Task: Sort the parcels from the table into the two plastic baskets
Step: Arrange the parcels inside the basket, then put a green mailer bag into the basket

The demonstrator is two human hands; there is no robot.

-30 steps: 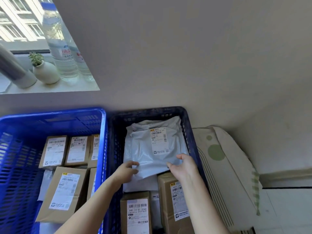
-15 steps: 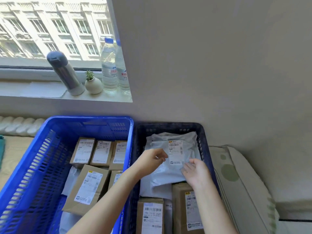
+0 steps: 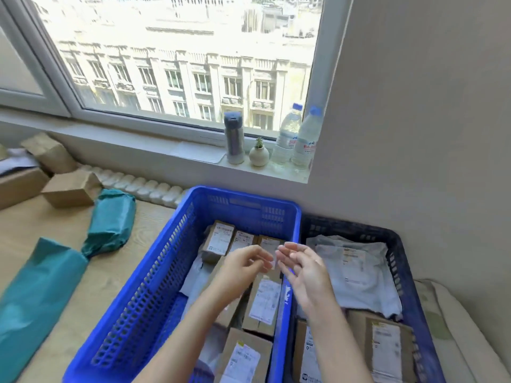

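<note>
Both hands are now hanging free of the grey poly mailer (image 3: 356, 275) they were pressing flat a second ago: the left hand (image 3: 243, 268) and right hand (image 3: 302, 268) are hovering above the bright blue basket (image 3: 154, 275), fingers loose and holding nothing. The soft, crinkled mailer is lying at the far end of the dark blue basket (image 3: 398, 244), so that parcel looks sorted. Stiff cardboard boxes (image 3: 67, 189) and slick teal bags (image 3: 110, 219) are waiting along the table's (image 3: 91, 286) left edge.
</note>
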